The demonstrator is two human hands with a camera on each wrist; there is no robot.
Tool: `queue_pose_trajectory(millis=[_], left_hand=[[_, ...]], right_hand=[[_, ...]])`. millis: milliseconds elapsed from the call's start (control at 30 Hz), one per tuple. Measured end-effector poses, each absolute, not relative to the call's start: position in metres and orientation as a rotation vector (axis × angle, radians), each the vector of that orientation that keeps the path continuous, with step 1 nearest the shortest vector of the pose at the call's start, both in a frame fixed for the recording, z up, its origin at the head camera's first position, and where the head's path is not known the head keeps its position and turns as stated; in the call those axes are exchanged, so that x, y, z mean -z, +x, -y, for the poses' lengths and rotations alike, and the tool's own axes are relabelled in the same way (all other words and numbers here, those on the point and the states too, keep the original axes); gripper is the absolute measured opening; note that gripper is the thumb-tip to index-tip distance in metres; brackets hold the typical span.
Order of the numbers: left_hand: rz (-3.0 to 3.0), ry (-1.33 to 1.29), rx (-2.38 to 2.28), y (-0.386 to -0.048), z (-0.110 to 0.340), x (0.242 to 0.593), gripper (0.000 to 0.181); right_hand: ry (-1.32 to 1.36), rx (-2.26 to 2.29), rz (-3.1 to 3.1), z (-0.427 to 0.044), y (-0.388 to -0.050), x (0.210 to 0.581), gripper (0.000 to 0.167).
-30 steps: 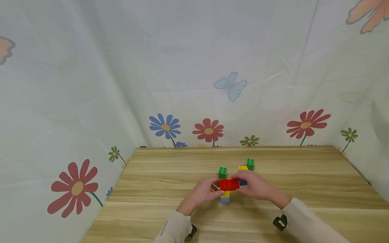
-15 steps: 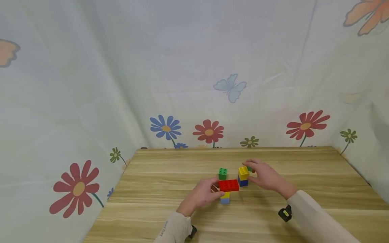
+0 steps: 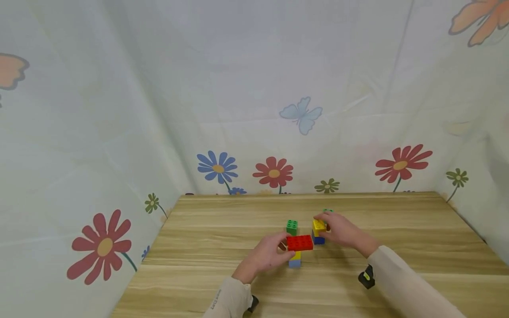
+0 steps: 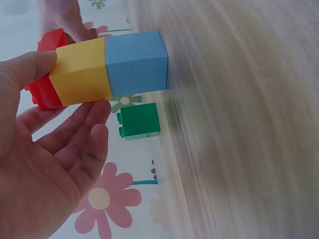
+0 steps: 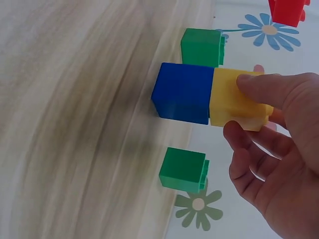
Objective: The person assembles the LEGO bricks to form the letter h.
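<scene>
A long red brick (image 3: 300, 243) lies across a stack made of a yellow brick (image 4: 80, 72) over a light blue brick (image 4: 137, 63), which stands on the table. My left hand (image 3: 268, 253) pinches the red brick at its left end, with the thumb near its joint with the yellow one. To the right, my right hand (image 3: 343, 229) grips a second yellow brick (image 5: 237, 97) between thumb and fingers. That brick sits on a dark blue brick (image 5: 183, 92), which appears to stand on the table.
One green brick (image 3: 292, 227) stands just behind the red brick. Another green brick (image 5: 183, 169) is behind the right hand, mostly hidden in the head view. A flowered cloth (image 3: 238, 88) hangs behind the wooden table (image 3: 207, 229).
My right hand has let go of the red brick and moved right, back to the yellow and dark blue stack, where it now grips the yellow brick. The left hand stays in place.
</scene>
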State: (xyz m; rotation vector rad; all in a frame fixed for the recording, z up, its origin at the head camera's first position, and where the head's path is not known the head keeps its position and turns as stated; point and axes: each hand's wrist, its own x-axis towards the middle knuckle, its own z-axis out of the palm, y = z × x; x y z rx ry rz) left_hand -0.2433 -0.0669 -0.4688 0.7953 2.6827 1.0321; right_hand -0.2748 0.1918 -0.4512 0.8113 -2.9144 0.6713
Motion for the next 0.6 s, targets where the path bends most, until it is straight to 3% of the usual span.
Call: queue_pose_trajectory(millis=[600], left_hand=[[-2.767,0.785,-0.993,-0.242,0.055,0.466,0.038]], right_hand=[[0.796,-0.809,2.992,-0.195,-0.264,0.463,0.046]])
